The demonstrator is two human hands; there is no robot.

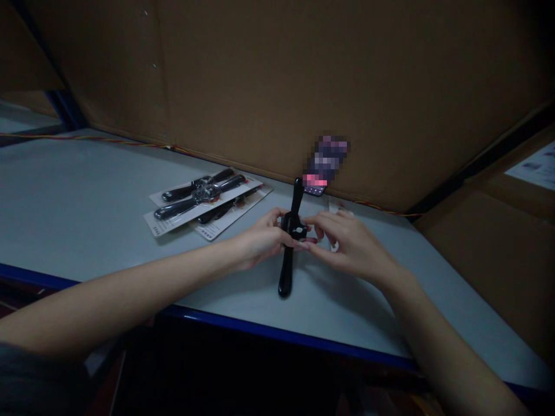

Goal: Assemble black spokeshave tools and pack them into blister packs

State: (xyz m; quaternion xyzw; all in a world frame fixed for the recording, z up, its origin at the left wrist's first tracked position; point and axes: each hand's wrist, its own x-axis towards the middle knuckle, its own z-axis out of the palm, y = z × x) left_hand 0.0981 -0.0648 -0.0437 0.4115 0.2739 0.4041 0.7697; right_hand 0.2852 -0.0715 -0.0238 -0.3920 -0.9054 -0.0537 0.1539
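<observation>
A black tool with a long handle at each end and a blocky middle (297, 229) is held upright above the table; its exact kind is unclear. My left hand (265, 238) is closed round the left side of the block, thumb in front. From the right, my right hand (347, 240) pinches at the same block, index finger above and thumb below, near the left thumb. The bent fingers hide any small part between them. Partly behind the right hand lies a whitish card or pack (336, 205), mostly covered.
Several carded packs (197, 202) with similar black tools lie overlapped on the pale table (87, 202). A phone (325, 164) with a blurred screen leans against the cardboard wall (269, 86) at the back. Twisted thin wires (173, 148) run along the wall's foot. A blue edge (277, 333) borders the table's front.
</observation>
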